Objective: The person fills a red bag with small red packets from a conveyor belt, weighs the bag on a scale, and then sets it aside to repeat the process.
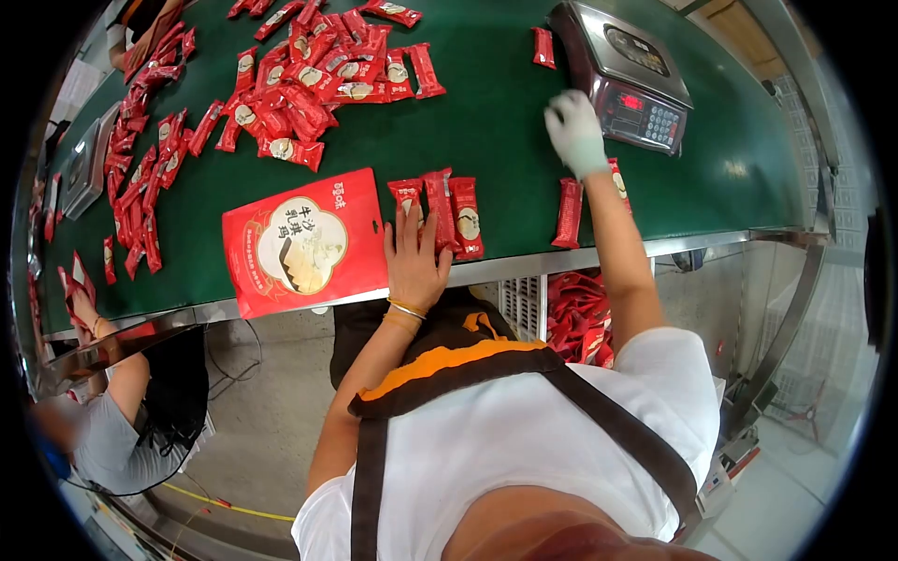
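My left hand [416,266] is bare, with a yellow band at the wrist. Its outstretched fingers lie over the lower ends of small red snack packets [438,210], several of which sit side by side at the table's edge. Left of that hand lies a large flat red snack pouch [304,243] with a white printed panel. My right hand [575,136], in a white glove, is beside the front left corner of a digital scale [636,84]. Its fingers are loosely bent and apart, with nothing visible in them. Under the right forearm, one red packet [568,213] lies left and another [619,182] right.
A heap of red packets [318,79] covers the back of the green table [486,122]. One packet [543,47] lies left of the scale. More packets run down the left, near a second scale [86,164] and a co-worker [122,411]. Below the edge, a crate [522,304] stands beside red pouches [575,313].
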Tool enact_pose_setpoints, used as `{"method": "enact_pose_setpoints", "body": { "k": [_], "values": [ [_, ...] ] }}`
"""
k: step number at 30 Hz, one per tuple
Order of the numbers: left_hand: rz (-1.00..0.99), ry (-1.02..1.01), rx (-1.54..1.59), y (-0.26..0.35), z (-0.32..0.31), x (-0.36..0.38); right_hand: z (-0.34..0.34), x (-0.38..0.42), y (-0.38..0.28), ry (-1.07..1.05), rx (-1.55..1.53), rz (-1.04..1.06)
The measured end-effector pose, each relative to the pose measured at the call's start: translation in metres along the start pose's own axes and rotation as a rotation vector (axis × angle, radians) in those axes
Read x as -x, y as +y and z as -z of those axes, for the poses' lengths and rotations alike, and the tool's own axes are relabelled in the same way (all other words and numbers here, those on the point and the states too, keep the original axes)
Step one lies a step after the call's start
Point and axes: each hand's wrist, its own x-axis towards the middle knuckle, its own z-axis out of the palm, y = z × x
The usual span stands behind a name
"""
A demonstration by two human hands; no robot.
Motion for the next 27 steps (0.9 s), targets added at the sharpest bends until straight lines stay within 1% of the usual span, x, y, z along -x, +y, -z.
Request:
{"method": "enact_pose_setpoints", "body": {
  "k": [1, 2, 3, 4, 6, 8, 9, 10, 12, 13, 14, 15, 16, 17, 18, 19, 21, 22, 24, 25, 26, 27],
  "values": [
    [-0.003, 0.004, -0.005, -0.001, 0.0, 0.001, -0.018, -0.03, 0.01, -0.003, -0.047, -0.036],
    [0.004, -0.003, 0.002, -0.001, -0.002, 0.002, -0.037, -0.058, 0.015, -0.001, -0.013, -0.159],
    [0.011, -0.004, 0.008, -0.001, -0.002, 0.001, -0.049, -0.088, 0.018, -0.063, 0.069, -0.253],
    [0.02, -0.003, 0.012, 0.001, 0.001, 0.0, -0.066, -0.107, 0.032, -0.042, 0.063, -0.235],
    [0.04, 0.003, 0.03, 0.0, -0.001, 0.0, -0.113, -0.137, 0.07, -0.073, 0.172, -0.385],
    [0.026, 0.013, -0.003, -0.002, -0.001, 0.0, -0.132, -0.153, 0.079, -0.338, 0.235, -0.604],
    [0.021, 0.024, 0.003, -0.001, 0.0, 0.0, -0.145, -0.156, 0.086, -0.317, 0.209, -0.549],
    [0.023, 0.026, -0.007, -0.004, 0.002, -0.001, -0.147, -0.159, 0.077, -0.316, 0.2, -0.546],
    [0.035, 0.001, 0.003, -0.001, 0.001, -0.001, -0.126, -0.157, 0.056, -0.046, -0.062, -0.317],
    [0.044, -0.014, 0.013, -0.001, 0.001, -0.001, -0.087, -0.15, 0.033, 0.168, -0.015, -0.183],
    [0.044, -0.031, 0.026, 0.001, 0.001, -0.002, -0.049, -0.147, 0.023, 0.232, 0.073, -0.148],
    [0.04, -0.027, 0.002, 0.002, 0.001, -0.002, -0.034, -0.141, 0.041, 0.417, 0.21, -0.065],
    [0.033, -0.021, -0.024, 0.002, 0.001, -0.002, -0.007, -0.134, 0.049, 0.373, 0.328, -0.158],
    [0.029, -0.024, -0.033, 0.001, 0.0, -0.002, 0.002, -0.125, 0.081, 0.352, 0.382, -0.21],
    [0.019, -0.035, -0.023, 0.002, 0.0, -0.001, 0.01, -0.118, 0.11, 0.335, 0.436, -0.26],
    [0.02, -0.028, -0.031, 0.002, 0.0, -0.001, 0.018, -0.107, 0.119, 0.337, 0.449, -0.269],
    [0.013, -0.013, -0.041, 0.0, -0.003, 0.0, 0.033, -0.087, 0.136, 0.057, 0.416, -0.228],
    [0.012, -0.013, -0.044, -0.001, -0.004, 0.0, 0.044, -0.078, 0.144, 0.049, 0.426, -0.24],
    [0.001, 0.015, -0.054, -0.001, -0.005, 0.001, 0.073, -0.076, 0.148, 0.59, 0.325, 0.088],
    [-0.001, 0.006, -0.05, -0.001, -0.006, 0.001, 0.09, -0.07, 0.137, 0.614, 0.062, -0.134],
    [0.002, 0.019, -0.05, -0.001, -0.006, 0.001, 0.103, -0.059, 0.129, 0.621, 0.002, -0.31],
    [0.003, 0.035, -0.05, -0.001, -0.006, 0.002, 0.107, -0.05, 0.137, 0.632, -0.008, -0.355]
  ]
}}
